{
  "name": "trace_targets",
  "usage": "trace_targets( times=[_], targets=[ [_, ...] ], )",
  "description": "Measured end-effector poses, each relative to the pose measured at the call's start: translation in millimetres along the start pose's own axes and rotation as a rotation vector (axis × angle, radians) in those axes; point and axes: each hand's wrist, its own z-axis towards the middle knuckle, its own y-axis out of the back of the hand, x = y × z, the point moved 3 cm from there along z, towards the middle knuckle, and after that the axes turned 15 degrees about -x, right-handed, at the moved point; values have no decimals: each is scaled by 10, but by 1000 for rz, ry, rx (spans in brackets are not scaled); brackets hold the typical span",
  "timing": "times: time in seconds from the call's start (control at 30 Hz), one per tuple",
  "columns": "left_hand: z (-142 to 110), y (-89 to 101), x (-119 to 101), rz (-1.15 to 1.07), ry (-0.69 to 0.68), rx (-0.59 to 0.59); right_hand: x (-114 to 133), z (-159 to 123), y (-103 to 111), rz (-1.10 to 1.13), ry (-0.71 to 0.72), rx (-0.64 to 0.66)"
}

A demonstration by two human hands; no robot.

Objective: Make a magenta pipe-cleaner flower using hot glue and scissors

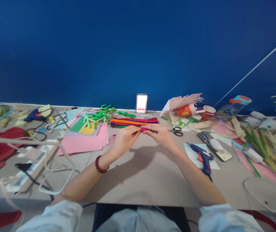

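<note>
Above the middle of the table, the fingertips of both hands meet around a small dark-pink piece (143, 130). It looks like a wound-up bit of pipe cleaner, though the fingers cover most of it. My left hand (125, 138) pinches it from the left, and a beaded bracelet (101, 165) circles that wrist. From the other side, my right hand (160, 134) is closed on the same piece. Just beyond the hands lies a bundle of coloured pipe cleaners (133, 122), red, orange and purple among them. Black-handled scissors (177, 131) rest right of my right hand.
At right are a blue glue gun (203, 156) on pale paper, a phone (215, 146), paper cups (185, 110) and corn husks. Pink paper (79, 143), green pipe-cleaner shapes (99, 116) and a corded power strip (32, 167) lie left. A blue wall rises behind.
</note>
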Motion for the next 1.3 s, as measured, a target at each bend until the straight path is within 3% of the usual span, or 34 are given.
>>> trace_targets(
  times=[0.47, 0.77, 0.9, 1.13, 1.3],
  targets=[
    [7, 15, -4, -58, 41, -6, 50, -50, -23, -20, 88, -62],
    [71, 38, 19, -235, 233, 50, -5, 25, 13, 35, 0, 7],
    [114, 73, -39, -231, 207, 100, -40, 30, 20, 90, -66, -25],
    [136, 110, -74, -185, 100, 35, -65, 25, 5, 289, -320, 18],
    [108, 103, -91, -156, 81, 3, -76, 29, 23, 248, -302, -1]
  ],
)
